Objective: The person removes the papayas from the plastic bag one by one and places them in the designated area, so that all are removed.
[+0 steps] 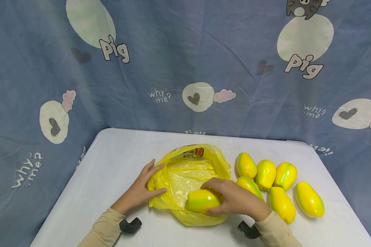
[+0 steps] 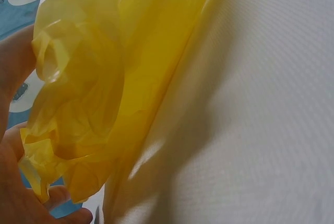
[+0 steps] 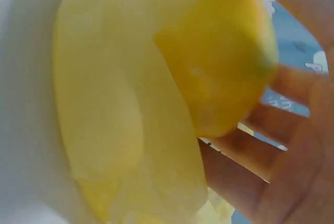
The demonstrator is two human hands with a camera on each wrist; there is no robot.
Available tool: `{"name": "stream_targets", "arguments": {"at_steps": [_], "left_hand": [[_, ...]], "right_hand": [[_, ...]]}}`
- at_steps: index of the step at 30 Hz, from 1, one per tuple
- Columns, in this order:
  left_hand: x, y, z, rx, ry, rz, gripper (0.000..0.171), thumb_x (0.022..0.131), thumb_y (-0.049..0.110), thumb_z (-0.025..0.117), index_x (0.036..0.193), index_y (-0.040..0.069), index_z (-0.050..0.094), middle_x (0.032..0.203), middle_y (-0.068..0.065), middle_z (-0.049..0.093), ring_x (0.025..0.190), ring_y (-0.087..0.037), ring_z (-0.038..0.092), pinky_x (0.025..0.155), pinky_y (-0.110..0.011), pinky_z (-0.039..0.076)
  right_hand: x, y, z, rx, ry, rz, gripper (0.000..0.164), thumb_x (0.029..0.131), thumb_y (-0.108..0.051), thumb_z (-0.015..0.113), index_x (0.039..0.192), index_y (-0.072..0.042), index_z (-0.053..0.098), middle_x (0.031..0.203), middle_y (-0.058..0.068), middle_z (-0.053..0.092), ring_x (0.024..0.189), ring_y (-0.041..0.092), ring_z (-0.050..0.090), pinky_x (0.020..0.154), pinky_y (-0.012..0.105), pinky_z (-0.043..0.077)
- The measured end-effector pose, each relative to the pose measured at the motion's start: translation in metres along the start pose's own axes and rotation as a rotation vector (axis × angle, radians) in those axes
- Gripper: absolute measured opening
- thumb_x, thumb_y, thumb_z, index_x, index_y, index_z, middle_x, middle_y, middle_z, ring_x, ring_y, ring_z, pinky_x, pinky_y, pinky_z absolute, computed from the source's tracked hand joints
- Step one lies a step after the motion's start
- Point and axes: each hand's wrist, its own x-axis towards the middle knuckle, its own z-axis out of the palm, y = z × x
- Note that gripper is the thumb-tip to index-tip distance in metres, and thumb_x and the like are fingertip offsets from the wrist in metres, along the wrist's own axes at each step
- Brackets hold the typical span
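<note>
A yellow plastic bag (image 1: 191, 164) lies in the middle of the white table with its mouth spread wide. My right hand (image 1: 235, 199) holds a glossy yellow-green mango (image 1: 201, 201) over the near right part of that mouth. In the right wrist view, fingers curve around the mango (image 3: 229, 62), and the bag's edge (image 3: 120, 104) covers part of it. On the bag's left rim rests my left hand (image 1: 142, 187), its fingers extended and thumb apart. The left wrist view has crumpled bag film (image 2: 78, 88) beside the left fingers.
Right of the bag lie several more mangoes, among them one at the back (image 1: 246, 165), one partly behind the right hand (image 1: 250, 187) and one at the far right (image 1: 309, 200). A printed blue cloth (image 1: 160, 61) hangs behind the white table (image 1: 123, 147).
</note>
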Motion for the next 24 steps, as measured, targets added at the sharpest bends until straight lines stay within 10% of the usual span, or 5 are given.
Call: {"name": "stream_targets", "arguments": {"at_steps": [12,24], "left_hand": [[0.000,0.000,0.000,0.007,0.001,0.009,0.086,0.085,0.050,0.082,0.159,0.031,0.042,0.174,-0.018,0.011,0.156,-0.051,0.019,0.115,-0.079,0.025],[0.000,0.001,0.000,0.004,-0.001,0.005,0.087,0.085,0.050,0.082,0.159,0.030,0.041,0.174,-0.018,0.011,0.156,-0.051,0.019,0.115,-0.079,0.025]], "right_hand": [[-0.013,-0.005,0.007,-0.045,0.268,0.055,0.064,0.081,-0.046,0.086,0.136,-0.029,0.058,0.122,-0.015,0.062,0.096,0.002,0.060,0.083,0.028,0.058],[-0.030,-0.003,0.006,-0.001,0.430,0.033,0.070,0.079,-0.042,0.090,0.141,-0.033,0.059,0.135,-0.017,0.064,0.120,0.008,0.064,0.099,0.037,0.059]]}}
